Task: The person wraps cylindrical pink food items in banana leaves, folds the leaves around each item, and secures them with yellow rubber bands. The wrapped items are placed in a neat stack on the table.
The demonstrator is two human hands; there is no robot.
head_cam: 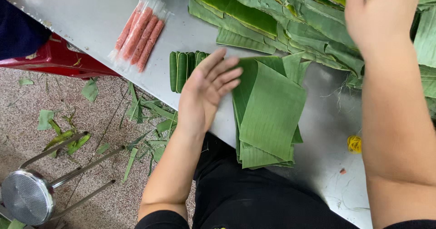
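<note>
A stack of cut banana leaves (269, 115) is laid at the near edge of the metal table (91, 11), long side pointing away. The left hand (204, 90) is held flat, fingers spread, touching its left side. Farther off, the right hand (381, 13) is laid on the big leaf pile (281, 20); whether its fingers are spread or closed cannot be told.
</note>
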